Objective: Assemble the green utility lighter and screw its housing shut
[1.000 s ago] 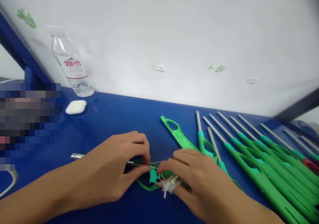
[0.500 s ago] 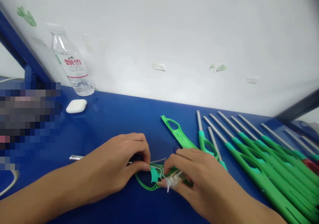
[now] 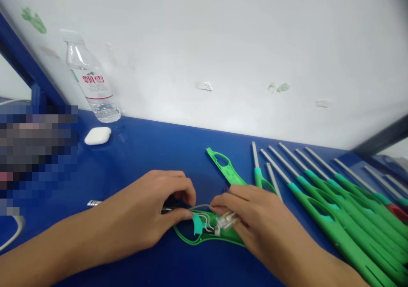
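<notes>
Between my hands lies an opened green lighter housing [image 3: 223,236], with its inside showing. A teal trigger [image 3: 197,224] and thin white wires [image 3: 207,222] sit in it. My left hand [image 3: 162,208] pinches the front end of the lighter, where the metal tube [image 3: 94,203] passes under the wrist and emerges at the left. My right hand [image 3: 251,212] has its fingers closed around a clear plastic fuel tank [image 3: 227,220] over the housing. A thin grey tube [image 3: 201,206] bows up between the two hands. Fingers hide part of the housing.
Another green half shell [image 3: 228,168] lies behind my right hand. Several green long-necked lighters [image 3: 331,219] are lined up on the right. A water bottle [image 3: 92,83] and a white earphone case [image 3: 97,136] stand back left, near the white wall [image 3: 204,44].
My right hand has shifted slightly up and right with the fuel tank, uncovering more of the housing. The thin grey tube now bends toward the right fingers. My left hand stays nearly still.
</notes>
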`<state>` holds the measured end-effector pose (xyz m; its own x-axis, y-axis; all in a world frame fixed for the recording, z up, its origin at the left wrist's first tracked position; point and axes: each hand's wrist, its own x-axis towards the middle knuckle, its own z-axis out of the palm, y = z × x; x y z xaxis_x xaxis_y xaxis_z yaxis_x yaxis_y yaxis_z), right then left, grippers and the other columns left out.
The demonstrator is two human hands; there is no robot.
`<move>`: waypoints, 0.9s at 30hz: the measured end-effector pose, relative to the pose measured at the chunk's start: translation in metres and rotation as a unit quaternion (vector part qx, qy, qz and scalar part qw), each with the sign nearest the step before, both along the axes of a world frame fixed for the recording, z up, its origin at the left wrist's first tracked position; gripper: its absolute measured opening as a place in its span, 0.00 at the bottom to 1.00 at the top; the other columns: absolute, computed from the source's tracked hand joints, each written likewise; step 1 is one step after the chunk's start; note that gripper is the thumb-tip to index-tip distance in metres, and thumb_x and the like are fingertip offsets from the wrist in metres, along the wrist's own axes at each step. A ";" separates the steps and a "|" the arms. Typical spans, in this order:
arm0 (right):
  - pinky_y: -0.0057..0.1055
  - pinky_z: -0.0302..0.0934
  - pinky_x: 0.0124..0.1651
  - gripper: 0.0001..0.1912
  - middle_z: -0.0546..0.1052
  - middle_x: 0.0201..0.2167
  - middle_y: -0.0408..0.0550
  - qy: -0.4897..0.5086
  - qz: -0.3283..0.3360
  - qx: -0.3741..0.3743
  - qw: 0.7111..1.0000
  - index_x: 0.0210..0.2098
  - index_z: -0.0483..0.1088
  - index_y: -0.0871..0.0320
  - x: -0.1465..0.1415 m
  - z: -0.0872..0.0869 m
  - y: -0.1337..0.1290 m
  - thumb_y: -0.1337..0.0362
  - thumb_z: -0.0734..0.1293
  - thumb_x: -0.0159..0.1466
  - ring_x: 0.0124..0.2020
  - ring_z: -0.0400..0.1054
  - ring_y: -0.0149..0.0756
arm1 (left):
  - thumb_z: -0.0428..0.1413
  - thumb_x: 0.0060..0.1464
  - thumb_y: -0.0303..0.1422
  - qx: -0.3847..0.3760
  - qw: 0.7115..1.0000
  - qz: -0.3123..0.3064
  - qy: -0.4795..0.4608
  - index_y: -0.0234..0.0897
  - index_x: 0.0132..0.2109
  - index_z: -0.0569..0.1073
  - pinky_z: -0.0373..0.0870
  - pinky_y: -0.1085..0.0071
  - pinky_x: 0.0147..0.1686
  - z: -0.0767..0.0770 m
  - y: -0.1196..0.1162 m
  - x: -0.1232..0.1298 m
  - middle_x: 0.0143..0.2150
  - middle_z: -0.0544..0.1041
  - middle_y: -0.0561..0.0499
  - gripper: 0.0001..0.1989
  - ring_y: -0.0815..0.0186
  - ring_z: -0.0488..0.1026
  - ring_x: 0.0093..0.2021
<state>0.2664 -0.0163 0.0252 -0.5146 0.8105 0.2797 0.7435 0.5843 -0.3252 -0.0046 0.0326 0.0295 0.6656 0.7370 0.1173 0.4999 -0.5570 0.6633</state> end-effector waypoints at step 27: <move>0.40 0.59 0.34 0.21 0.73 0.37 0.46 -0.050 -0.028 -0.070 0.996 0.41 0.72 0.52 -0.005 0.019 -0.008 0.62 0.52 0.84 0.34 0.74 0.43 | 0.60 0.73 0.27 0.081 0.988 -0.016 -0.128 0.44 0.48 0.85 0.73 0.78 0.42 -0.011 -0.009 0.021 0.40 0.85 0.60 0.09 0.72 0.81 0.39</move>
